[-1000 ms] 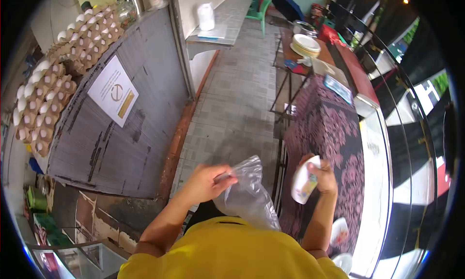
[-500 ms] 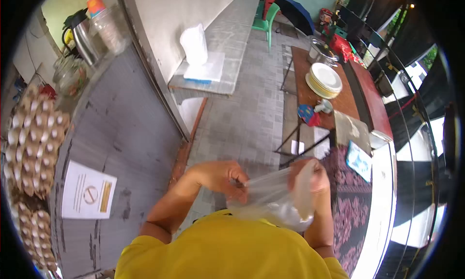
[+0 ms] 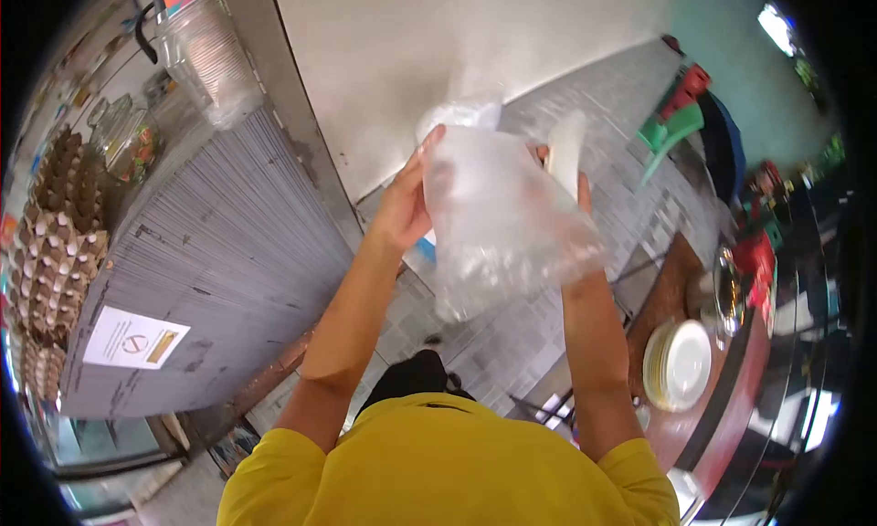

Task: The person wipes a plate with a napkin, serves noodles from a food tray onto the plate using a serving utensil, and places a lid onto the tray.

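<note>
A translucent plastic bag (image 3: 493, 215) hangs in front of me, its lower part crinkled. My left hand (image 3: 408, 202) pinches its upper left edge. Behind the bag's right side is my right hand (image 3: 585, 197), partly hidden and blurred, its fingers around a narrow white thing (image 3: 566, 152) that looks folded or stacked; I cannot make out its kind. Beyond the bag, a white plastic bundle (image 3: 470, 115) stands on the grey tiled counter (image 3: 585, 92). A bit of blue (image 3: 427, 247) shows beside my left hand.
To the left, a grey partition (image 3: 219, 252) carries a paper notice (image 3: 137, 337), stacked egg trays (image 3: 59, 261), a glass jar (image 3: 123, 147) and plastic cups (image 3: 210, 56). On the right, stacked plates (image 3: 685, 366) and a metal pot (image 3: 726, 293) stand on a brown table. A green chair (image 3: 676, 133) is farther back.
My view has turned and come closer to the counter. Both hands have moved forward and up with the bag, now spread out flatter. The narrow white thing now shows at my right hand.
</note>
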The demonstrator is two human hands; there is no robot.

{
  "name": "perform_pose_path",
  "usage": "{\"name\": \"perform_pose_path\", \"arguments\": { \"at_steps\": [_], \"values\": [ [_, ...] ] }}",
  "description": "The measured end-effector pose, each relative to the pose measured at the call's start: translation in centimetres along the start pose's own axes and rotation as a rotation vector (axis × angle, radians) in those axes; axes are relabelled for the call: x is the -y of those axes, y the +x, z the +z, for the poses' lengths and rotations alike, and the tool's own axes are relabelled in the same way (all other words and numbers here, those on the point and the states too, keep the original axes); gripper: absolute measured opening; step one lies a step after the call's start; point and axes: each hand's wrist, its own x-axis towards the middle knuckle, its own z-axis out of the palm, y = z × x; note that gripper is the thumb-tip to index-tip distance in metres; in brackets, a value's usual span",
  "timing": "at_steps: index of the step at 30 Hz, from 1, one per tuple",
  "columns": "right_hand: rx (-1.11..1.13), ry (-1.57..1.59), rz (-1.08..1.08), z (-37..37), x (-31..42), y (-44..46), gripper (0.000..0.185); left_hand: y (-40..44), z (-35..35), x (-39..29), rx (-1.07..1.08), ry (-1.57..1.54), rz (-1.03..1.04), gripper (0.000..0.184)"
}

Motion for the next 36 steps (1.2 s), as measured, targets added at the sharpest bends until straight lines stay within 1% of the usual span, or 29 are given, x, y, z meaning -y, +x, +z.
{"name": "perform_pose_path", "arguments": {
  "at_steps": [1, 2, 4, 5, 6, 7, 9, 10, 12, 13, 15, 16, 17, 19, 20, 21, 22, 23, 25, 26, 28, 30, 32, 34, 35, 36],
  "values": [
    [0.033, 0.033, 0.044, -0.6, -0.4, 3.5, 0.032, 2.9, -0.6, -0.6, -0.040, 0.031, 0.029, 0.041],
    [0.069, 0.111, 0.144, -1.3, -0.9, 6.7, 0.033, 5.4, -1.6, -0.8, -0.082, 0.063, 0.040, 0.040],
    [0.164, 0.319, 0.448, -3.0, -0.9, 13.0, 0.032, 9.1, -3.3, -1.0, -0.146, 0.100, 0.030, 0.040],
    [0.157, 0.357, 0.461, -5.2, -2.5, 16.6, 0.032, 11.2, -3.9, -1.2, -0.175, 0.092, 0.024, 0.040],
    [0.148, 0.390, 0.490, -9.0, -6.3, 19.8, 0.033, 12.6, -4.7, -1.0, -0.217, 0.072, 0.020, 0.040],
    [0.141, 0.430, 0.528, -11.0, -8.7, 22.1, 0.033, 13.7, -5.6, -0.5, -0.305, 0.119, 0.009, 0.039],
    [0.084, 0.400, 0.549, -11.6, -10.1, 23.4, 0.032, 14.9, -7.7, 0.9, -0.507, 0.220, -0.029, 0.038],
    [0.055, 0.388, 0.556, -12.0, -10.7, 22.9, 0.032, 15.3, -8.9, 1.7, -0.573, 0.329, -0.034, 0.036],
    [-0.026, 0.365, 0.562, -13.5, -11.6, 20.6, 0.032, 16.0, -12.2, 4.6, -0.696, 0.550, -0.078, 0.032],
    [-0.066, 0.346, 0.559, -14.4, -11.7, 19.7, 0.031, 17.1, -15.4, 7.3, -0.648, 0.215, 0.040, 0.025],
    [-0.167, 0.506, 0.712, -16.2, -14.8, 18.7, 0.027, 16.6, -17.0, 8.0, -0.817, 0.344, -0.043, 0.021],
    [-0.370, 0.513, 0.786, -16.7, -16.3, 18.8, 0.025, 16.1, -17.7, 8.4, -0.910, 0.403, -0.080, 0.020],
    [-0.577, 0.509, 0.861, -17.2, -17.7, 18.6, 0.024, 15.5, -19.2, 9.7, -0.899, 0.469, -0.072, 0.018],
    [-0.292, 0.686, 0.957, -20.6, -21.3, 18.3, 0.022, 14.5, -22.6, 11.7, -0.877, 0.625, -0.066, 0.016],
    [-0.161, 0.785, 0.990, -21.9, -22.3, 18.2, 0.022, 14.5, -22.6, 11.9, -0.947, 0.756, -0.029, 0.016],
    [-0.119, 0.785, 1.015, -22.3, -22.7, 18.5, 0.023, 14.9, -22.2, 12.3, -1.007, 0.889, 0.002, 0.016],
    [-0.079, 0.780, 1.037, -22.9, -22.9, 18.9, 0.025, 15.2, -21.8, 12.6, -1.061, 0.896, 0.048, 0.016],
    [-0.038, 0.770, 1.058, -23.6, -22.9, 19.2, 0.026, 15.6, -21.5, 13.0, -1.115, 0.904, 0.094, 0.016],
    [-0.129, 0.375, 0.968, -23.4, -20.6, 20.2, 0.026, 15.9, -20.8, 12.9, -1.215, 0.663, 0.234, 0.018],
    [-0.166, 0.182, 0.912, -22.8, -18.9, 20.7, 0.026, 15.6, -20.2, 12.7, -1.302, 0.859, 0.267, 0.019],
    [-0.004, -0.131, 0.879, -24.5, -14.7, 21.3, 0.026, 13.9, -16.8, 11.4, -1.454, 1.270, 0.307, 0.022],
    [0.160, -0.442, 0.852, -25.7, -12.2, 20.7, 0.027, 11.2, -14.4, 11.5, -1.447, 1.229, 0.478, 0.028],
    [0.309, -0.760, 0.838, -26.4, -10.8, 19.2, 0.027, 8.3, -11.3, 12.4, -1.383, 1.195, 0.176, 0.025],
    [0.409, -0.733, 0.992, -26.6, -12.6, 16.7, 0.027, 6.8, -10.2, 15.3, -1.017, 0.995, -0.243, 0.025],
    [0.466, -0.810, 0.900, -24.6, -12.7, 15.0, 0.032, 7.0, -8.4, 17.2, -0.928, 0.878, -0.195, 0.028],
    [0.562, -0.659, 0.908, -22.8, -12.3, 13.9, 0.032, 7.3, -6.6, 19.1, -0.822, 0.763, -0.161, 0.030]
  ]
}}
